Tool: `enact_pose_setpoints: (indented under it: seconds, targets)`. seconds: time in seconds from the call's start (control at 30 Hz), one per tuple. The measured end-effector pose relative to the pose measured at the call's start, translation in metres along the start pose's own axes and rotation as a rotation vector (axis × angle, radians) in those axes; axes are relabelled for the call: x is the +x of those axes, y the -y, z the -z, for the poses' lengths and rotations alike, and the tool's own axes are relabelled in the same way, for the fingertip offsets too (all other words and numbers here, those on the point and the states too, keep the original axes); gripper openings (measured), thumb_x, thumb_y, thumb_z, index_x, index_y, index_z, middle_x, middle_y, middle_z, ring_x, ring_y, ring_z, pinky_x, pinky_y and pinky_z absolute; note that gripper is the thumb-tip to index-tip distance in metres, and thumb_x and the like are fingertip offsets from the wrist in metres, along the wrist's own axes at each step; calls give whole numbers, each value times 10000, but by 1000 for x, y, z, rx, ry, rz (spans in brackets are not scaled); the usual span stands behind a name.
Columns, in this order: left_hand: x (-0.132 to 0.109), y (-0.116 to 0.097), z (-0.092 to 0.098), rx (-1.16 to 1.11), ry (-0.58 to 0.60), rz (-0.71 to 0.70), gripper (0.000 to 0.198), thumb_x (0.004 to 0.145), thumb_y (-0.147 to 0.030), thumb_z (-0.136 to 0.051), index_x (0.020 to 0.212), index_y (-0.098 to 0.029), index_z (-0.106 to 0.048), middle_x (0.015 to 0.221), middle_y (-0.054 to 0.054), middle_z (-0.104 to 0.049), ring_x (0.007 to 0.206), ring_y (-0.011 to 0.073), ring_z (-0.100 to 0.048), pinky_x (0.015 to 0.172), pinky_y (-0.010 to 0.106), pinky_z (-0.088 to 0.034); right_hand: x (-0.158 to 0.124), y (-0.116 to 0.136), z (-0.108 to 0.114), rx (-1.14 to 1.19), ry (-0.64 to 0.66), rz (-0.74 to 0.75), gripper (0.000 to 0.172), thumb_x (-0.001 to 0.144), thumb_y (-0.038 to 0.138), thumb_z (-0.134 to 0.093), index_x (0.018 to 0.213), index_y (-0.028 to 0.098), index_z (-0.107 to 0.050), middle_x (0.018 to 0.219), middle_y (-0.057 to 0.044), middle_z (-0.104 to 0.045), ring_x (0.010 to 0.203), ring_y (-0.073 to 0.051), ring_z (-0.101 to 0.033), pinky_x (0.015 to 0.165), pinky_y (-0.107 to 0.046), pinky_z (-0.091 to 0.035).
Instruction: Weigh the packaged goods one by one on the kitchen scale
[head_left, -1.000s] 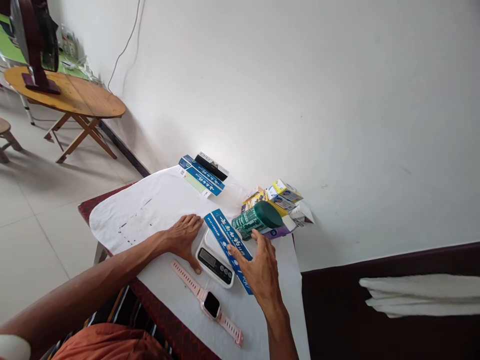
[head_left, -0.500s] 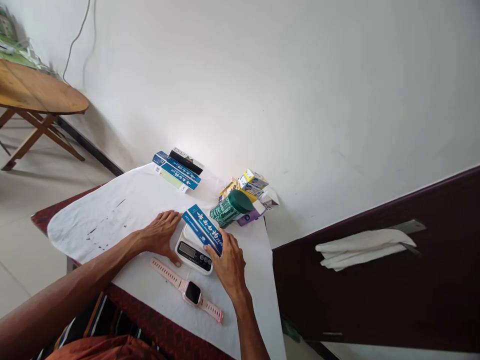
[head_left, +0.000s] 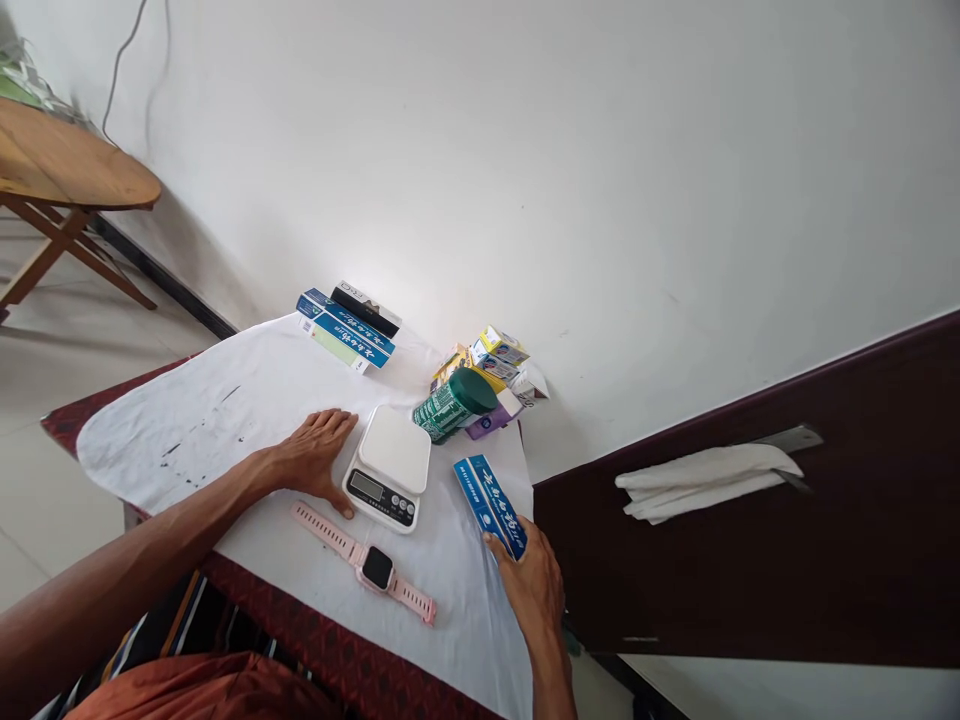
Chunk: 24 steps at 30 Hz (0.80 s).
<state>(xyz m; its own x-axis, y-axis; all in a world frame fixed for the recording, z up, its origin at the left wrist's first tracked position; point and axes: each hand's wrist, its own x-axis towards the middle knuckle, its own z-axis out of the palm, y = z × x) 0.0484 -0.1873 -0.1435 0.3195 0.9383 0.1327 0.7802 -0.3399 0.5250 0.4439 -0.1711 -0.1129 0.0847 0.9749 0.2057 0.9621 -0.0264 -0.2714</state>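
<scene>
My right hand [head_left: 531, 578] grips the near end of a blue toothpaste box [head_left: 491, 505] over the right side of the table, to the right of the scale. My left hand [head_left: 315, 460] rests with fingers spread on the white cloth, its thumb by the lower left corner of the white kitchen scale [head_left: 396, 448]. Nothing lies on the scale's plate; its small display [head_left: 366, 486] is too faint to read. A pink smartwatch [head_left: 376, 567] with its strap stretched out lies in front of the scale.
Behind the scale a green canister [head_left: 455, 405] leans by several small cartons [head_left: 501, 347]. More boxes [head_left: 352, 335] lie at the table's back edge against the wall. A white cloth [head_left: 709, 480] hangs on the dark panel at right. A wooden folding table [head_left: 82, 165] stands far left.
My right hand has carried the toothpaste box off the scale to the right, uncovering the plate. The left hand stays beside the scale. The whole view has shifted slightly.
</scene>
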Motion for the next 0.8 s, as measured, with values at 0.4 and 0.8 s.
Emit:
enact_pose_setpoints:
  seconds: [0.4,0.8]
  targets:
    - [1,3,-5,-67,-25,-2,1377,472,-870,-728,1532,-113,-282,1569,278,-344,1472,469,-280,1191,572,-203,20,37,8,-275,-72,129,737,833,677,-451,1292,114,-572,1198,-268,-636,1124,-468,-569,787,-593,-499]
    - [3,5,-14,-134,-131,-24,1427,347,-907,-738,1473,-111,-372,1473,270,-456,1395,489,-380,1167,578,-241,81,274,-41,-76,0,750,443,928,340,-598,1304,112,-548,1276,-179,-639,1228,-304,-540,1009,-425,-442]
